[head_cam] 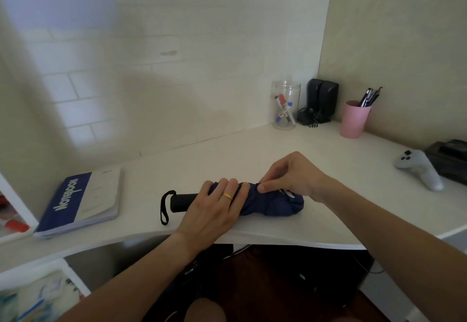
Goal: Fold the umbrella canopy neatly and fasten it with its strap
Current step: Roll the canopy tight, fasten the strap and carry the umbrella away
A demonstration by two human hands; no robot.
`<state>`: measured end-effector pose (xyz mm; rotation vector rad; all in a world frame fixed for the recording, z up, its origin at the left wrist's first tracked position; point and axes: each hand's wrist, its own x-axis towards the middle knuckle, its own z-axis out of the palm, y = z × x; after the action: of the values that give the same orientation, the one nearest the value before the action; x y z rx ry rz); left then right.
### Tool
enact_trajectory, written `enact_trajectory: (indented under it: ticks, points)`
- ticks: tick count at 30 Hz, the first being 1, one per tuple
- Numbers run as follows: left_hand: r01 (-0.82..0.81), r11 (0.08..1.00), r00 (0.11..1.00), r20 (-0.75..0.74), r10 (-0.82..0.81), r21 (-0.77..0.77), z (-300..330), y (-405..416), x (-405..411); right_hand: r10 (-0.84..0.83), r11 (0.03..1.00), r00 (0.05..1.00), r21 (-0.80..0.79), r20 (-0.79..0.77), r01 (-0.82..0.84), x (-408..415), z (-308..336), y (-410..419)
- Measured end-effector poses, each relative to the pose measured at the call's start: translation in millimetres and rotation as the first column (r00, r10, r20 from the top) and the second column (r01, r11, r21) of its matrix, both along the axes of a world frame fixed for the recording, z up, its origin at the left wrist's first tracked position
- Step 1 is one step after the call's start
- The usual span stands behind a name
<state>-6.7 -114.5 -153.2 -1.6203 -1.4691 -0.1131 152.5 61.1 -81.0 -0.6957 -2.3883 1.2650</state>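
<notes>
A collapsed navy umbrella (275, 204) lies sideways near the front edge of the white desk (252, 150). Its black handle (180, 202) points left, with a black wrist loop (164, 208) trailing off the end. My left hand (214, 208), wearing a gold ring, wraps over the canopy just right of the handle and presses it down. My right hand (285, 175) sits over the canopy's middle, thumb and fingers pinched on a thin dark strip on top of the fabric. The strip looks like the strap, though my fingers hide most of it.
A blue and white notebook (80, 200) lies at the left. At the back corner stand a clear jar of markers (286, 105), black speakers (322, 99) and a pink pen cup (355, 119). A white game controller (419, 168) and a black box (449, 160) sit at the right.
</notes>
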Motion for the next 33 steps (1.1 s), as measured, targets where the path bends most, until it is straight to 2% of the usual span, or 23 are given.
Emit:
enact_trajectory:
  ticks: [5,7,11,13,15,17,18,21,23,24,26,29,31,33]
  points:
    - [0.001,1.000,1.000,0.020,-0.001,-0.002,-0.7,-1.6,-3.3,-0.001,0.998,0.997,0.060,0.079,-0.004,-3.0,3.4,3.3]
    - [0.018,1.000,1.000,0.021,-0.018,0.005,-0.5,-3.7,-5.9,0.024,0.998,0.984,0.052,0.179,-0.034,-1.3,3.6,7.5]
    - [0.084,0.994,0.996,0.002,-0.084,0.074,0.4,-7.5,-9.3,0.221,0.975,0.891,-0.096,0.396,-0.200,3.9,16.4,9.5]
    - [0.098,0.985,0.994,0.036,-0.104,0.144,6.8,-6.9,-10.4,0.293,0.956,0.877,-0.144,0.380,-0.256,8.5,21.4,6.7]
    - [0.096,0.979,0.993,0.050,-0.107,0.181,15.2,-4.7,-11.8,0.378,0.918,0.859,-0.257,0.344,-0.301,12.7,22.1,6.2]
    - [0.071,0.987,0.996,0.035,-0.077,0.144,24.9,-2.7,-15.9,0.495,0.854,0.792,-0.366,0.357,-0.369,16.3,24.0,4.2]
    - [0.038,0.994,0.998,0.054,-0.044,0.103,30.9,-3.0,-17.7,0.508,0.851,0.768,-0.362,0.389,-0.380,17.2,26.3,2.4]
    - [-0.101,0.989,0.978,0.170,0.118,-0.105,50.0,-4.2,-12.0,0.388,0.920,0.827,-0.228,0.406,-0.320,15.2,31.3,-5.5]
    - [-0.124,0.950,0.947,0.251,0.200,-0.287,66.4,-0.3,3.2,0.287,0.950,0.860,-0.010,0.422,-0.312,10.9,32.7,-12.2]
    - [-0.099,0.922,0.918,0.322,0.230,-0.375,72.7,3.6,9.4,0.246,0.931,0.856,0.136,0.454,-0.340,8.1,33.2,-17.1]
    - [-0.028,0.854,0.835,0.457,0.305,-0.519,83.8,12.3,14.3,0.157,0.825,0.846,0.403,0.510,-0.396,2.7,34.3,-26.8]
    - [0.134,0.742,0.640,0.629,0.441,-0.657,90.8,18.5,5.2,0.071,0.631,0.850,0.636,0.522,-0.444,1.3,41.5,-31.3]
    - [0.264,0.712,0.474,0.730,0.491,-0.651,91.3,18.0,-3.3,0.066,0.422,0.875,0.782,0.479,-0.460,0.9,47.2,-29.8]
    - [0.368,0.720,0.333,0.806,0.488,-0.588,93.2,15.9,-5.3,0.134,0.242,0.916,0.884,0.378,-0.400,-0.3,52.2,-26.5]
